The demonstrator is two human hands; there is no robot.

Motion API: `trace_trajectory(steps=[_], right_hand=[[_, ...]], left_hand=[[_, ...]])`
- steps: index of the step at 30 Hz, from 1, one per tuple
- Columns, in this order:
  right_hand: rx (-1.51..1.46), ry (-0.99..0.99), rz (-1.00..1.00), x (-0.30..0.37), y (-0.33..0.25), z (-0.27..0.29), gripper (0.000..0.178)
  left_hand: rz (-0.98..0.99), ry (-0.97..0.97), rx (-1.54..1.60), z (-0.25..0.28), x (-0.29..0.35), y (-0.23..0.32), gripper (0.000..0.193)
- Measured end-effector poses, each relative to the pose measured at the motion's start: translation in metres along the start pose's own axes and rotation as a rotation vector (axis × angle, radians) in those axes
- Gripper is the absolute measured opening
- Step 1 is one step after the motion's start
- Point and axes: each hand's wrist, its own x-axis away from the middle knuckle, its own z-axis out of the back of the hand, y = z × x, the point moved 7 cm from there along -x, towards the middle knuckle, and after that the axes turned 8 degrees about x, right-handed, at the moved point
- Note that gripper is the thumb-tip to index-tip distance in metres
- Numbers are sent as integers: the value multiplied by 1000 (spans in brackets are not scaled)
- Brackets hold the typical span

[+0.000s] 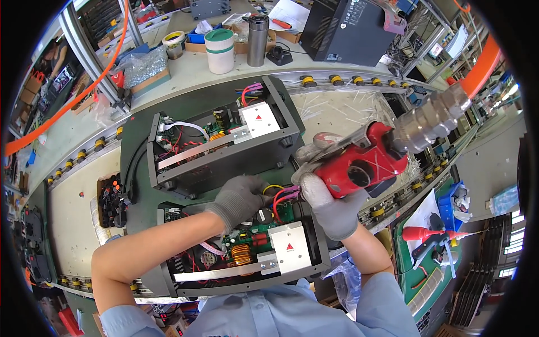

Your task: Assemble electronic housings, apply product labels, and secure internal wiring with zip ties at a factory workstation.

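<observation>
"Since it carries the rest, begin with the green board: what lies on it?"

"Two open dark cases. The near unit sits closest to the person; the far unit sits just beyond it. Their uncovered sides face up, probably to leave the insides within reach."

"And the red tool?"

"Over the near unit's far right corner, gripped by the right hand. Its orange hose leads off beyond that corner, further right, which likely leaves the parts unobstructed."

"How are the arms set?"

"The right forearm comes up just off the near unit's right end, the glove wrapped around the tool's body. The left forearm slants across the near unit's left part, with the left hand palm down at its far edge."

"Is that left grip closed?"

"I can't tell: the fingertips are partly hidden, right by the yellow lead at the near unit's far edge, beside some purple terminals."
</observation>
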Motion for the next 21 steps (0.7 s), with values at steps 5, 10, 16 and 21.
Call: trace_trajectory(steps=[5, 10, 16, 21], right_hand=[[-3, -5, 43, -3, -8, -2, 56], [-350, 151, 13, 0, -22, 13, 59], [-596, 273, 244, -5, -54, 49, 49], [-682, 297, 276, 2, -63, 65, 51]], left_hand=[[-27, 2, -38, 0, -2, 0, 19], [-323, 53, -399, 21, 21, 44, 25], [-199, -109, 213, 23, 50, 72, 25], [187, -291, 676, -10, 51, 61, 24]])
